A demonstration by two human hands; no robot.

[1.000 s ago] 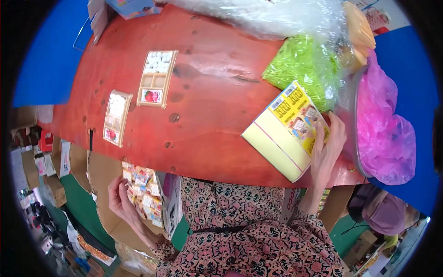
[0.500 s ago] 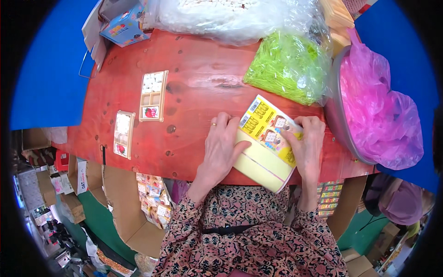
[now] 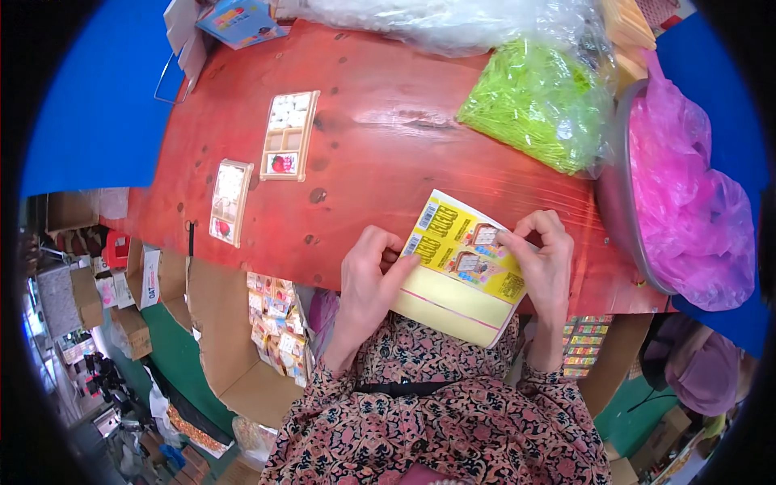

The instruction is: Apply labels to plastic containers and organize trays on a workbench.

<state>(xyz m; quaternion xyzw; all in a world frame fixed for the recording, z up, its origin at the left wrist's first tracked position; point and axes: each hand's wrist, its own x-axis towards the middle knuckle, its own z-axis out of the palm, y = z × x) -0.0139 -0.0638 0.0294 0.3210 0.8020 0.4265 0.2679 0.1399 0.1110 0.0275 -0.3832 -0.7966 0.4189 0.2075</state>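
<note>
Between my two hands is a sticker sheet (image 3: 457, 303), held over the table's front edge. Its upper part carries yellow printed stickers; the lower part is bare pale-yellow backing with a thin pink line. My left hand (image 3: 373, 279) is closed on the sheet's left edge, its thumb lying on top. At the right edge, my right hand (image 3: 543, 257) pinches by thumb and forefinger at a sticker; whether a corner is lifted I cannot make out. Farther left lie a small compartment tray (image 3: 289, 133) and a second tray (image 3: 231, 200), both with white pieces and a strawberry picture.
On the red table (image 3: 380, 162) lies a clear bag of green strips (image 3: 537, 105), with a large clear bag (image 3: 420, 20) behind it. A grey basin (image 3: 622, 186) with a pink plastic bag (image 3: 687, 202) stands right. Below left, a cardboard box (image 3: 222, 347) holds small packets.
The view has shifted, so the table things sit higher and farther right. Both hands have brought the sheet nearer my body, and it is turned slightly; my right fingers have drawn into a pinch.
</note>
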